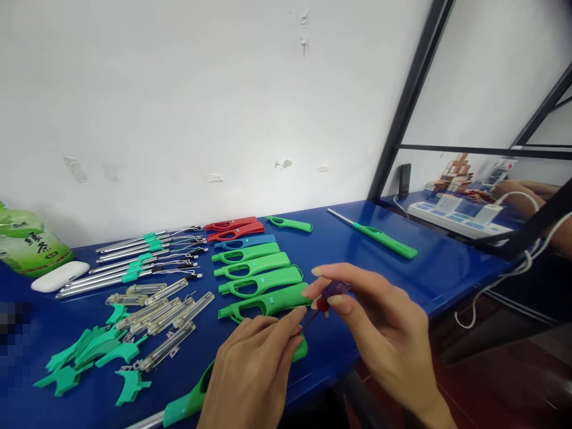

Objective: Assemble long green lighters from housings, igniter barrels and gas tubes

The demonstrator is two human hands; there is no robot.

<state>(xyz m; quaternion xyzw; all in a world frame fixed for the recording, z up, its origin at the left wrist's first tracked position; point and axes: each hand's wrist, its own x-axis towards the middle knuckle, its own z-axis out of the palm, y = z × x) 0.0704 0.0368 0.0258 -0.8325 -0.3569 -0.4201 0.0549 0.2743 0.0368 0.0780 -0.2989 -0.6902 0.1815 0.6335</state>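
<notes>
My left hand [252, 369] lies closed over a green long-nosed lighter [196, 396] at the table's front edge. The lighter's metal tube points to the lower left, and its handle end shows past my fingers. In my right hand [393, 333] is a small screwdriver [322, 302] with a red and purple handle, pinched between thumb and fingers. Its thin shaft slants down to my left fingertips, where the tip is hidden. Just behind my hands, several green lighter shells [261, 280] lie in a column, with a blue shell [245, 241] and red shells [236, 230] farther back.
Metal lighter tubes with wires [147, 253], clear fuel tanks [165, 313] and green triggers [98, 345] lie on the left. A white case [60, 277] and a green tea bottle [33, 241] stand beyond. An assembled green lighter [386, 240] lies right; a power strip [460, 220] sits past the black frame.
</notes>
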